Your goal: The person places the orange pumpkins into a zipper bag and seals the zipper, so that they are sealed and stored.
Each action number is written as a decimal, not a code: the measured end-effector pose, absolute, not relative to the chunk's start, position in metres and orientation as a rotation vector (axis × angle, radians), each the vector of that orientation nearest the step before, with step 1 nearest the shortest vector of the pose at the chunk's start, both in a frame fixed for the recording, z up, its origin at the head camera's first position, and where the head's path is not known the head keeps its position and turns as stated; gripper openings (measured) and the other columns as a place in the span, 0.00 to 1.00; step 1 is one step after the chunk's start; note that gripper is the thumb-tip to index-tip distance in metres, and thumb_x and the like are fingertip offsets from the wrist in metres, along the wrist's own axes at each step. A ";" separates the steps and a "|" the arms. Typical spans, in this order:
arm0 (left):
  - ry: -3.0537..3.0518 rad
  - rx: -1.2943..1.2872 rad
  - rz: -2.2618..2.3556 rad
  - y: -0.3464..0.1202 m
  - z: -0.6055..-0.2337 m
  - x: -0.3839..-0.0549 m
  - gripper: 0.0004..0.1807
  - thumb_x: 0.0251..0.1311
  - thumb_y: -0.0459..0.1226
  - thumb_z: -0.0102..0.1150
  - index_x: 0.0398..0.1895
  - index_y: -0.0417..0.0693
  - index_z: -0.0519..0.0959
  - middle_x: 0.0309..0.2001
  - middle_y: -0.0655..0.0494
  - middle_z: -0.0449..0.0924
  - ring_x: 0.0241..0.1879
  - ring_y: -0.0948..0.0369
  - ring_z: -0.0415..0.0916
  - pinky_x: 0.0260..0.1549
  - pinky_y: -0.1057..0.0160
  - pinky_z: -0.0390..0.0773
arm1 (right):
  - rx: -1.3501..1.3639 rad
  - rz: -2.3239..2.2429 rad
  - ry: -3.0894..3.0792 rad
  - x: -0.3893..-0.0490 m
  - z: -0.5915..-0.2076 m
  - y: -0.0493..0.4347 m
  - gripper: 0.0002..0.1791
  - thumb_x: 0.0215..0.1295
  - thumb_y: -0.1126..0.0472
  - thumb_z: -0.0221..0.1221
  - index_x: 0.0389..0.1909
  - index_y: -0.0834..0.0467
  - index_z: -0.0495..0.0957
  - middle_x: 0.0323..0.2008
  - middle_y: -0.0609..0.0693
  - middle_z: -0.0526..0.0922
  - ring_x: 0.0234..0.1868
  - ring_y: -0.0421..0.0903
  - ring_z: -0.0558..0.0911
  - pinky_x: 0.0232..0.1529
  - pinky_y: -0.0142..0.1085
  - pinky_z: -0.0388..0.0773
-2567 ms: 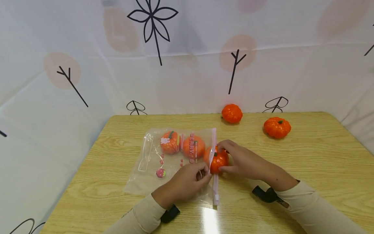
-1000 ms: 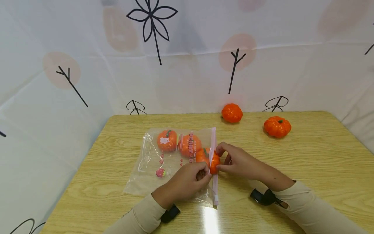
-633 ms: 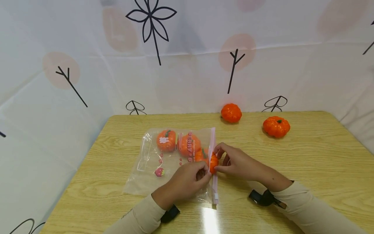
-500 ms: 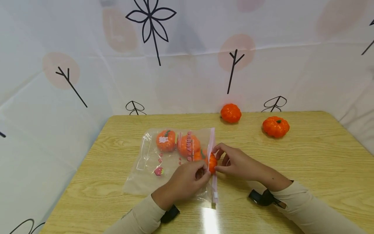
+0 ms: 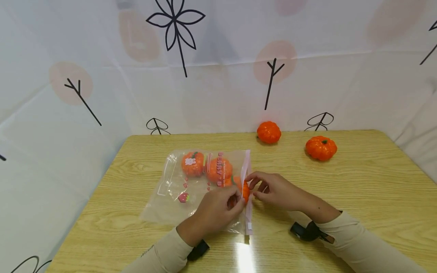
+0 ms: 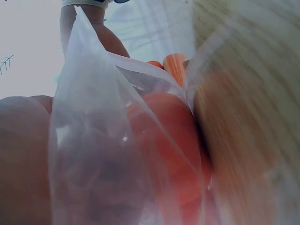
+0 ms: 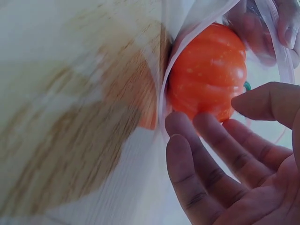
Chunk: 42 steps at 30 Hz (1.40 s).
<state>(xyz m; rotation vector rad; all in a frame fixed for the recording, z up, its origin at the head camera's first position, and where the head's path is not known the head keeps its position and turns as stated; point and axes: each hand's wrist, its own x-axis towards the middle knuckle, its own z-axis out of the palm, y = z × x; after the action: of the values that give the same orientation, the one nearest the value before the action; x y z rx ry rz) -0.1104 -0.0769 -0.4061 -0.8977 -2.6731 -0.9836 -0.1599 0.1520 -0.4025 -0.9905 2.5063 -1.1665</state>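
The left hand [image 5: 213, 210] pinches the pink-edged mouth of a clear plastic zip bag [image 5: 167, 208]. A glossy orange ribbed pumpkin [image 7: 208, 72] sits in that mouth. The right hand [image 5: 278, 193] keeps a loosely spread grip at it, grasping nothing; contact is hard to tell. Two similar pumpkins [image 5: 196, 170] lie deeper inside; two loose pumpkins [image 5: 321, 148] rest on the pale wooden worktop [image 5: 368, 182].

At the grip, the bare left hand [image 5: 216, 210] hides part of the ribbed orange pumpkin [image 5: 246, 192]. Fine print [image 5: 224, 170] on the clear plastic pink-edged bag [image 5: 164, 208], beyond the grip, is illegible. Opposite the grip, the right wrist view's edge crops the bare right hand [image 7: 260, 192].
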 end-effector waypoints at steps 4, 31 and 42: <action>-2.626 -0.896 -0.940 -0.077 -0.407 -0.110 0.07 0.63 0.40 0.59 0.27 0.56 0.75 0.21 0.69 0.69 0.21 0.74 0.63 0.22 0.76 0.64 | -1.005 -1.182 2.487 -0.159 -0.402 0.153 0.20 0.63 0.73 0.56 0.56 0.57 0.76 0.44 0.51 0.85 0.38 0.41 0.83 0.38 0.33 0.81; -2.433 -0.892 -0.885 -0.077 -0.409 -0.112 0.06 0.57 0.36 0.61 0.25 0.53 0.76 0.19 0.66 0.72 0.19 0.76 0.62 0.20 0.81 0.62 | -1.128 -1.140 2.388 -0.157 -0.403 0.154 0.21 0.66 0.70 0.59 0.60 0.61 0.77 0.56 0.57 0.82 0.40 0.37 0.82 0.42 0.32 0.82; -2.375 -0.907 -0.737 -0.077 -0.410 -0.111 0.07 0.57 0.37 0.61 0.23 0.55 0.75 0.19 0.67 0.70 0.18 0.76 0.61 0.18 0.82 0.59 | -1.172 -1.114 2.337 -0.155 -0.406 0.154 0.21 0.69 0.66 0.59 0.62 0.58 0.76 0.56 0.53 0.82 0.47 0.45 0.83 0.46 0.33 0.82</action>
<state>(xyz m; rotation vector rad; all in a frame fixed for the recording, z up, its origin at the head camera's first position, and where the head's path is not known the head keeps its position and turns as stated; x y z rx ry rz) -0.1113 -0.0770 -0.4096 -0.9071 -2.3746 -0.7365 -0.1550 0.1536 -0.4062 -1.1720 2.3367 -1.1138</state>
